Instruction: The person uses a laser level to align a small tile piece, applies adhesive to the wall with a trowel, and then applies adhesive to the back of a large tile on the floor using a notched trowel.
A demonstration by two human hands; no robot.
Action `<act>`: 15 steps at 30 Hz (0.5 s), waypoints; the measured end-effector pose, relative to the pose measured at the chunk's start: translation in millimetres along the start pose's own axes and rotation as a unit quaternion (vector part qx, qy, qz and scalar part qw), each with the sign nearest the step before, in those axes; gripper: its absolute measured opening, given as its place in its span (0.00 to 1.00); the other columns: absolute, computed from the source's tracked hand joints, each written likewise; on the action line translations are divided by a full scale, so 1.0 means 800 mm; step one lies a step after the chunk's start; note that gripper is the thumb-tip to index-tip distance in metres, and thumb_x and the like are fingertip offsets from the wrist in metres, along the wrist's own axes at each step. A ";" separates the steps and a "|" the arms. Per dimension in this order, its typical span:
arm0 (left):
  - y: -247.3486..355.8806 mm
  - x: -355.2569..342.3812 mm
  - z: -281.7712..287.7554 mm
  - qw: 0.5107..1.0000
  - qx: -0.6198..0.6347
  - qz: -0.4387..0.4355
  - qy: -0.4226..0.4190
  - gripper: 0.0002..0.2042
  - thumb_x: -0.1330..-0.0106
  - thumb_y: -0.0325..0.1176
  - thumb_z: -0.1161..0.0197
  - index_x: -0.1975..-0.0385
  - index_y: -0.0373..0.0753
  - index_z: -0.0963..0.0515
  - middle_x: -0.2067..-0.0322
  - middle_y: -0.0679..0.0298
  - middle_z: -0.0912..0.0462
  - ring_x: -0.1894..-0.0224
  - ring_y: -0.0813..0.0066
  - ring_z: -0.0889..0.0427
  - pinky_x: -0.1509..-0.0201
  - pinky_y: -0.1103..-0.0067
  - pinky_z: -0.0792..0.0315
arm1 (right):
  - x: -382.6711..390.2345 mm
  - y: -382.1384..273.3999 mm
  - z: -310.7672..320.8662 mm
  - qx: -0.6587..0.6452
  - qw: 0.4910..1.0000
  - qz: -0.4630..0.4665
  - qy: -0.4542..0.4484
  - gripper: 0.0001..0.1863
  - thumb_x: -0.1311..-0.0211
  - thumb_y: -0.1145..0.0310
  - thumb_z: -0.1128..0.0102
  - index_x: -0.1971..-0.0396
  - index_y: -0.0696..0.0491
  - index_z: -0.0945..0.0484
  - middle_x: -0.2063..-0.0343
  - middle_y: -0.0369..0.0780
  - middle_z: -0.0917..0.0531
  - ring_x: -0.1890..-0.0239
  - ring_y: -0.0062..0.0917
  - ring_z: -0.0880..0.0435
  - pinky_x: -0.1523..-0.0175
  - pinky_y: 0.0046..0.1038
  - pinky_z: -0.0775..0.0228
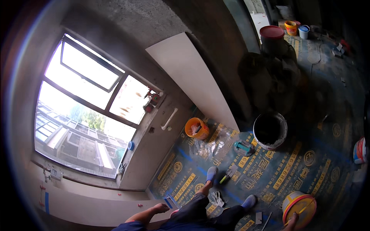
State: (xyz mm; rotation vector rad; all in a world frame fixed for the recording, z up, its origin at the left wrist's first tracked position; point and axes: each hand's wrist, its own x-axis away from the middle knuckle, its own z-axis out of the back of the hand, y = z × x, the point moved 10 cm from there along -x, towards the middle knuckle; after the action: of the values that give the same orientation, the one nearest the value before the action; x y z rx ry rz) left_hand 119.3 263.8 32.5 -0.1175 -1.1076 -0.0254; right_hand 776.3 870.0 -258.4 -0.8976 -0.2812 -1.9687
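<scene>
My left hand (160, 208) is at the lower middle, over the top edge of a long white panel (96, 206) beneath the window. Its fingers look loosely stretched, with nothing visible in them. At the lower right, my right hand (293, 222) is closed, partly cut off by the frame edge. It meets a thin yellow strip, seemingly the handle (306, 208), which crosses the round top of a yellow-and-red bucket (288, 201). Between my feet lie a trowel-like tool with a green grip (224, 179) and crumpled white gloves (217, 199).
A teal power tool (243, 148), a dark mixing bucket (284, 133) and an orange bucket (200, 131) stand ahead on the printed floor covering. A tall white slab (189, 71) leans on the wall. A small flat piece (258, 218) and a thin rod (266, 221) lie near my right foot.
</scene>
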 end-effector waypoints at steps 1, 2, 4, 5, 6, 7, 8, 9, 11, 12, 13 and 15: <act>0.023 0.006 0.013 1.000 -0.003 -0.005 -0.001 0.22 0.40 0.50 0.42 0.55 0.39 0.20 0.65 0.60 0.16 0.66 0.71 0.18 0.58 0.77 0.26 | 0.003 -0.013 -0.001 0.007 1.000 0.013 -0.002 0.22 0.46 0.64 0.39 0.55 0.63 0.28 0.57 0.50 0.23 0.54 0.37 0.24 0.51 0.36 0.32; 0.043 0.006 0.024 1.000 -0.005 -0.012 -0.003 0.21 0.40 0.50 0.42 0.55 0.40 0.20 0.65 0.60 0.16 0.66 0.71 0.18 0.58 0.76 0.26 | 0.010 -0.031 -0.010 0.009 1.000 0.029 -0.005 0.23 0.46 0.65 0.39 0.54 0.63 0.28 0.56 0.50 0.23 0.52 0.38 0.24 0.50 0.36 0.32; 0.045 -0.008 0.075 0.998 -0.018 -0.043 0.049 0.19 0.39 0.49 0.44 0.57 0.43 0.19 0.63 0.60 0.16 0.62 0.67 0.18 0.56 0.73 0.26 | 0.049 -0.093 -0.054 -0.011 0.997 0.071 -0.041 0.24 0.46 0.65 0.39 0.51 0.64 0.28 0.53 0.51 0.22 0.49 0.38 0.23 0.47 0.37 0.32; 0.063 -0.025 0.098 0.997 -0.016 -0.042 0.063 0.20 0.39 0.49 0.43 0.57 0.42 0.19 0.63 0.59 0.16 0.60 0.66 0.18 0.55 0.73 0.26 | 0.070 -0.125 -0.076 -0.041 0.994 0.082 -0.061 0.25 0.46 0.65 0.39 0.50 0.65 0.28 0.52 0.52 0.22 0.47 0.38 0.23 0.45 0.37 0.32; 0.143 -0.062 0.145 0.994 -0.027 -0.076 0.075 0.20 0.39 0.49 0.43 0.56 0.41 0.20 0.63 0.57 0.16 0.59 0.64 0.19 0.54 0.72 0.27 | 0.045 -0.125 -0.097 -0.115 0.992 0.037 -0.028 0.25 0.45 0.67 0.39 0.49 0.64 0.28 0.50 0.52 0.23 0.47 0.40 0.23 0.47 0.35 0.31; 0.138 -0.068 0.167 0.991 -0.001 -0.091 0.098 0.20 0.39 0.49 0.42 0.56 0.40 0.20 0.63 0.57 0.16 0.59 0.64 0.19 0.53 0.72 0.27 | 0.091 -0.182 -0.127 -0.221 0.969 0.051 -0.102 0.25 0.44 0.67 0.39 0.48 0.63 0.28 0.51 0.52 0.22 0.47 0.39 0.23 0.47 0.34 0.32; 0.148 -0.076 0.198 0.986 0.019 -0.117 0.118 0.21 0.40 0.49 0.42 0.56 0.40 0.20 0.63 0.56 0.16 0.59 0.64 0.19 0.52 0.72 0.27 | 0.131 -0.227 -0.143 -0.233 0.967 0.003 -0.106 0.21 0.44 0.67 0.38 0.52 0.63 0.25 0.55 0.49 0.20 0.52 0.37 0.21 0.50 0.35 0.31; 0.156 -0.084 0.229 0.982 0.054 -0.117 0.142 0.21 0.40 0.49 0.42 0.57 0.39 0.20 0.64 0.56 0.16 0.60 0.64 0.19 0.53 0.72 0.27 | 0.195 -0.307 -0.129 -0.184 0.972 0.088 -0.120 0.15 0.46 0.68 0.39 0.62 0.62 0.21 0.64 0.46 0.16 0.62 0.37 0.18 0.57 0.35 0.29; 0.165 -0.083 0.309 0.963 0.117 -0.122 0.209 0.20 0.39 0.48 0.41 0.59 0.36 0.20 0.66 0.55 0.17 0.62 0.64 0.19 0.55 0.72 0.27 | 0.290 -0.407 -0.148 -0.275 0.947 0.059 -0.154 0.12 0.58 0.77 0.36 0.69 0.58 0.20 0.74 0.41 0.18 0.72 0.29 0.21 0.66 0.31 0.30; 0.211 -0.109 0.354 0.948 0.142 -0.157 0.238 0.20 0.39 0.48 0.41 0.60 0.35 0.20 0.67 0.55 0.17 0.63 0.64 0.19 0.56 0.73 0.28 | 0.290 -0.455 -0.152 -0.274 0.943 0.124 -0.142 0.14 0.60 0.79 0.37 0.68 0.59 0.20 0.72 0.42 0.18 0.71 0.29 0.21 0.66 0.31 0.30; 0.259 -0.134 0.397 0.931 0.189 -0.189 0.248 0.20 0.39 0.47 0.41 0.61 0.34 0.20 0.68 0.55 0.17 0.64 0.65 0.19 0.57 0.73 0.28 | 0.286 -0.499 -0.151 -0.237 0.952 0.161 -0.107 0.14 0.58 0.80 0.40 0.65 0.59 0.21 0.68 0.43 0.18 0.68 0.29 0.20 0.64 0.30 0.30; 0.255 -0.169 0.486 0.896 0.253 -0.215 0.295 0.19 0.39 0.45 0.40 0.63 0.32 0.20 0.70 0.55 0.17 0.66 0.68 0.19 0.59 0.73 0.28 | 0.404 -0.615 -0.113 -0.200 0.970 0.076 -0.118 0.15 0.54 0.82 0.46 0.63 0.60 0.22 0.65 0.43 0.18 0.64 0.28 0.21 0.60 0.28 0.31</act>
State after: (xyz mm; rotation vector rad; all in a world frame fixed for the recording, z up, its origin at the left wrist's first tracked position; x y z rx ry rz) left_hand -271.7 502.9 66.6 0.5762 -0.4832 -0.1578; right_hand 229.0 880.8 -24.0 -1.3766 0.0559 -1.8045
